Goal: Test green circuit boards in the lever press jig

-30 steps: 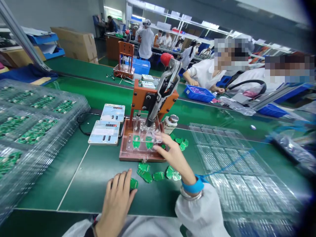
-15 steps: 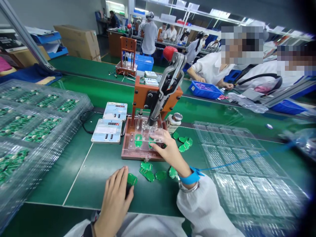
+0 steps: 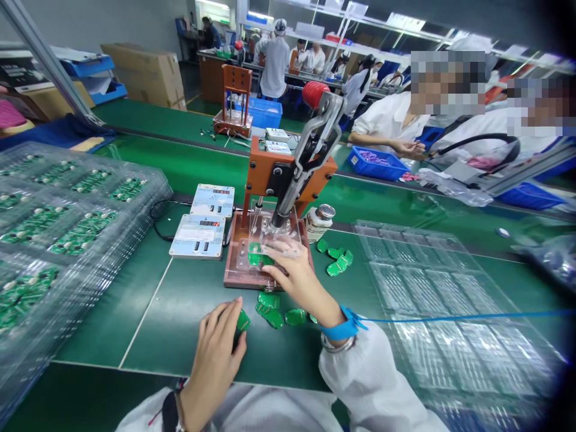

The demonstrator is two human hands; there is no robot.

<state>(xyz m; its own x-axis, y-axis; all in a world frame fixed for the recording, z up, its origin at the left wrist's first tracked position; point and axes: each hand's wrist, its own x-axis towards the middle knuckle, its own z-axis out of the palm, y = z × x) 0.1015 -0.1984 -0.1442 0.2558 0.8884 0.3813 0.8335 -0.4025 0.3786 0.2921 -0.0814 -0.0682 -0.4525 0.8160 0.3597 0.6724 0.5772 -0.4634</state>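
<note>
We counted two bare hands, a left hand [image 3: 216, 351] and a right hand [image 3: 294, 279]. Two meter boxes [image 3: 198, 236] sat left of one orange press fixture [image 3: 281, 210]. Two green boards [image 3: 254, 257] lay inside it. Near it on the bench [image 3: 180, 312] lay four loose boards [image 3: 274, 315]; to its right, four more [image 3: 337, 258]. One small bottle [image 3: 320, 221] stood there. Far off sat three blue bins [image 3: 375, 165].

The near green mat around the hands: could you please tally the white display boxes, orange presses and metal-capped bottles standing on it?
White display boxes: 2
Orange press: 1
Metal-capped bottle: 1
Total: 4
</note>
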